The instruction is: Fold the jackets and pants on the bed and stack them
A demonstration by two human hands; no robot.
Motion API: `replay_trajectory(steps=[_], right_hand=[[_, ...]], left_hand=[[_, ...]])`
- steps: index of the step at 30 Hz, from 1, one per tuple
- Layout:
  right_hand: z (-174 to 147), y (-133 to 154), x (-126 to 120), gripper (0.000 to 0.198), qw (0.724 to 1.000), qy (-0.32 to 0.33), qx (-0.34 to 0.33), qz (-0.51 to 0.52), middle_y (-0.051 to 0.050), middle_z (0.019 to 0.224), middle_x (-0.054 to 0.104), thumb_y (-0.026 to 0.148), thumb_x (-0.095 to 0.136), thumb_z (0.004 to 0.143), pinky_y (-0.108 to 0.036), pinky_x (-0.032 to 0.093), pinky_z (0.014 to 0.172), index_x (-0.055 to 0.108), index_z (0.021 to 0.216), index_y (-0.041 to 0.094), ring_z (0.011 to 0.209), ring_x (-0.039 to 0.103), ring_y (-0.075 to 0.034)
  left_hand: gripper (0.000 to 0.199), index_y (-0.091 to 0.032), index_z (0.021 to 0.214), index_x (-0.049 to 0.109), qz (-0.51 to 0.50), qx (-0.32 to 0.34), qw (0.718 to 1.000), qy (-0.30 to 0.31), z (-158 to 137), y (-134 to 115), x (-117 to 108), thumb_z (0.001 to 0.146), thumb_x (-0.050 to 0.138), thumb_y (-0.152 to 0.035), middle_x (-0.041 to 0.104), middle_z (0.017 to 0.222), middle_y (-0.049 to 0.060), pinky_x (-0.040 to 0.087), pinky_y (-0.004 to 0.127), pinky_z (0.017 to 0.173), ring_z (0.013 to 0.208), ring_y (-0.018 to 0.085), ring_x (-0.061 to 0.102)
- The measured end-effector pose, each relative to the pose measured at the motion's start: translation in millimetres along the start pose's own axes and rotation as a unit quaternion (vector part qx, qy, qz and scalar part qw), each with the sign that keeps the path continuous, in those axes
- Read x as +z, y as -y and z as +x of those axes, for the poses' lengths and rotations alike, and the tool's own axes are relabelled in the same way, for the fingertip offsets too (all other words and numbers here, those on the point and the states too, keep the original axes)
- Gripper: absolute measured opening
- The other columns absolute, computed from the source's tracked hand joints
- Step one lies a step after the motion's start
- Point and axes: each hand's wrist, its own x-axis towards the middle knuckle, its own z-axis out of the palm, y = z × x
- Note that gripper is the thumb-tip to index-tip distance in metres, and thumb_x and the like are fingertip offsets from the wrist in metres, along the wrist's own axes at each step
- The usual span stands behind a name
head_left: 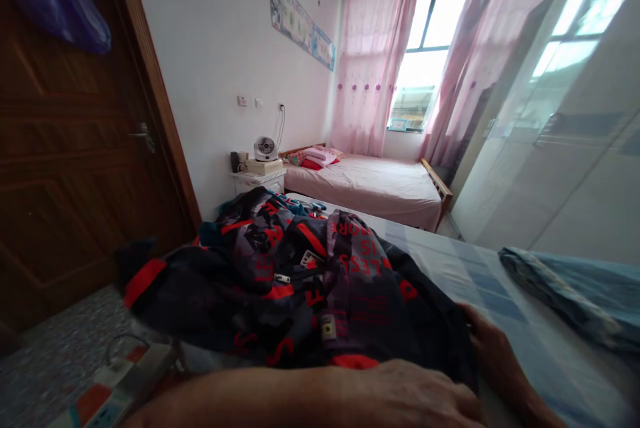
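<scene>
A dark jacket point(295, 275) with red lettering, red stripes and a small zip pull lies spread on the bed in front of me. My left forearm crosses along its lower edge from the left. My left hand point(415, 385) rests over the jacket's near right corner, back of the hand up; its fingers are blurred and partly out of frame. My right hand point(493, 345) is at the jacket's right edge, fingers bent round the dark fabric, the fingertips partly hidden by it.
The jacket lies on a blue-and-white checked sheet point(450, 261). Folded denim point(575, 288) is to the right. A power strip point(117, 388) sits at lower left. Beyond are a nightstand point(260, 181) with a fan point(265, 149), a pink bed point(370, 181) and a wooden door point(75, 148).
</scene>
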Motion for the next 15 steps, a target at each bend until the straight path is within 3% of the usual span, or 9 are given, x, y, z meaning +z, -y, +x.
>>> replay_trajectory(steps=[2,3,5,6,9,15], right_hand=[[-0.3,4.1,-0.7,0.037,1.0,0.011,0.011,0.018,-0.003,0.093,0.072,0.04,0.043,0.073,-0.029,0.052,0.066,0.064,0.098,0.023,0.081,0.068,-0.024],[-0.5,5.4,-1.0,0.037,1.0,0.008,0.014,0.02,-0.003,0.093,0.072,0.04,0.043,0.073,-0.029,0.051,0.066,0.064,0.098,0.023,0.082,0.068,-0.024],[-1.0,6.0,-1.3,0.037,1.0,0.004,0.017,0.023,-0.004,0.092,0.072,0.041,0.043,0.073,-0.03,0.051,0.066,0.064,0.096,0.023,0.083,0.068,-0.025],[-1.1,5.5,-1.7,0.036,1.0,0.003,0.018,0.024,-0.004,0.091,0.072,0.042,0.043,0.073,-0.03,0.051,0.066,0.064,0.096,0.023,0.082,0.068,-0.025],[0.8,5.5,-5.3,0.039,0.999,-0.004,0.027,0.023,-0.005,0.089,0.073,0.046,0.04,0.076,-0.032,0.052,0.066,0.065,0.095,0.023,0.079,0.068,-0.025],[26.2,44.8,-17.0,0.052,0.998,-0.047,0.025,-0.022,-0.009,0.11,0.067,0.054,0.033,0.084,-0.039,0.047,0.087,0.061,0.11,0.019,0.099,0.063,-0.027]], left_hand=[[0.013,-0.023,0.096,0.064,0.03,-0.026,0.998,-0.047,-29.2,8.5,-10.2,0.086,0.057,-0.027,0.066,0.111,-0.001,0.044,0.015,0.091,0.103,0.012,0.061],[0.017,-0.02,0.1,0.063,0.062,-0.074,0.992,-0.086,-44.3,15.2,-16.8,0.089,0.05,-0.026,0.064,0.115,0.003,0.043,0.021,0.097,0.108,0.014,0.058],[0.023,-0.018,0.107,0.061,0.141,-0.228,0.949,-0.169,-74.6,32.3,-29.6,0.091,0.044,-0.021,0.06,0.121,0.007,0.04,0.032,0.101,0.113,0.019,0.055],[0.025,-0.017,0.109,0.06,0.174,-0.294,0.922,-0.183,-89.5,41.7,-34.7,0.09,0.045,-0.02,0.059,0.123,0.009,0.04,0.036,0.102,0.115,0.022,0.053],[0.029,-0.015,0.113,0.061,0.218,-0.418,0.867,-0.164,-129.5,64.6,-41.7,0.089,0.048,-0.026,0.057,0.126,0.012,0.04,0.039,0.102,0.118,0.026,0.051],[0.072,-0.011,0.134,0.045,0.167,-0.483,0.85,-0.126,-166.3,70.8,-27.1,0.079,0.056,-0.056,0.049,0.136,0.015,0.038,0.042,0.103,0.125,0.028,0.045]])
